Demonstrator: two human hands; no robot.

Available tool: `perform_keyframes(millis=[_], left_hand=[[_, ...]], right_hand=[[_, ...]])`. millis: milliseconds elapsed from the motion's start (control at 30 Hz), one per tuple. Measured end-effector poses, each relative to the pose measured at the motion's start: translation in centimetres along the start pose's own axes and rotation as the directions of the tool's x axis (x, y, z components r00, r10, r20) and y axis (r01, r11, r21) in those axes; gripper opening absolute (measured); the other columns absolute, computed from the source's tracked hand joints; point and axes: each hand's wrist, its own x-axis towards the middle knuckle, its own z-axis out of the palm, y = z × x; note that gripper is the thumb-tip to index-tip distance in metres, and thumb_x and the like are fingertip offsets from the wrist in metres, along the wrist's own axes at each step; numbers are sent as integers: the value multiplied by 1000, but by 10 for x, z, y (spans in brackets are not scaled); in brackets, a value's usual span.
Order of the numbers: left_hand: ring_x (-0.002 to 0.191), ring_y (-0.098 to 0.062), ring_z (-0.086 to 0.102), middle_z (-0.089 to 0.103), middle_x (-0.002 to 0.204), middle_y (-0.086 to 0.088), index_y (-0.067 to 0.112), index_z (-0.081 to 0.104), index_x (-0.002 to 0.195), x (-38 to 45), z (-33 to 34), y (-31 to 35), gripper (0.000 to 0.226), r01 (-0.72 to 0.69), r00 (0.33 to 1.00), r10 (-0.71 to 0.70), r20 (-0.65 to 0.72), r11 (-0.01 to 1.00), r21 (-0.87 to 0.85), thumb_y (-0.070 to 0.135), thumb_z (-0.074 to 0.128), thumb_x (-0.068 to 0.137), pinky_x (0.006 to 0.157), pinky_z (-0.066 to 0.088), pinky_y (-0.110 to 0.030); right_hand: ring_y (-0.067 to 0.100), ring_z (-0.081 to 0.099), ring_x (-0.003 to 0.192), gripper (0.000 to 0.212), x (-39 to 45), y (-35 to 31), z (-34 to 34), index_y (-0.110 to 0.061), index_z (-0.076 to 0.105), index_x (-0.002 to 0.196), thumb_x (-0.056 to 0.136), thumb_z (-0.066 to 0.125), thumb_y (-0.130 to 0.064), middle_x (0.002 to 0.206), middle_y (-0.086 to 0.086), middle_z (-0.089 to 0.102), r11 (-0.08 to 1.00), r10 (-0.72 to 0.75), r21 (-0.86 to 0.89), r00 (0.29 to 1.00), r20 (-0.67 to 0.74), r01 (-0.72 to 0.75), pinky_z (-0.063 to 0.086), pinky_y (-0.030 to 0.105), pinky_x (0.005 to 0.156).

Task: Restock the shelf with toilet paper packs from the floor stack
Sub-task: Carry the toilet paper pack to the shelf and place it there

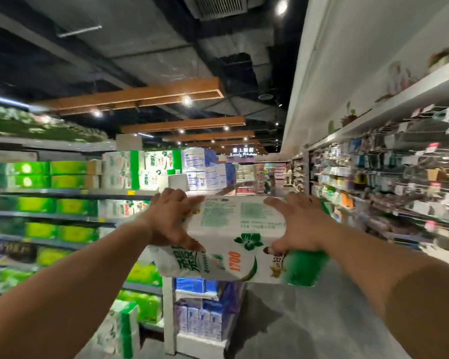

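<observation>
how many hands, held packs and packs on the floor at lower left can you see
hands: 2, the left hand and the right hand
held toilet paper pack: 1, gripped between both hands
white and green pack on the floor at lower left: 1 clear; blur hides any others
total: 4

Toilet paper pack (240, 237) held between left hand (170, 221) and right hand (300, 224); shelf (62, 193) left, floor stack (122, 330) below.
</observation>
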Motion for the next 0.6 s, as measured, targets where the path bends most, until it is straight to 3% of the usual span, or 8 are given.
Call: perform_keyframes(millis=[100,367,600], left_hand=[[119,-28,46,52,125,3,46,30,156,12,21,-53,138,99,994,-102,34,992,83,110,48,36,105,38,-45],[126,-25,32,42,136,1,43,21,160,13,49,-179,131,388,905,-411,109,903,187,95,64,48,113,28,-43],[118,-16,29,39,125,10,45,19,160,20,102,-313,122,440,871,-478,115,862,251,86,73,59,108,30,-37]], right_hand=[[30,16,149,122,81,-18,31,-45,5,159,64,75,-76,161,6,20,991,-119,63,993,15,118,6,54,123],[27,26,137,118,280,-111,100,-45,7,158,64,71,-79,148,5,31,897,-415,145,908,-52,418,19,47,115],[28,28,137,115,414,-215,159,-44,12,157,65,70,-81,146,6,33,839,-511,159,854,-92,520,18,48,117]])
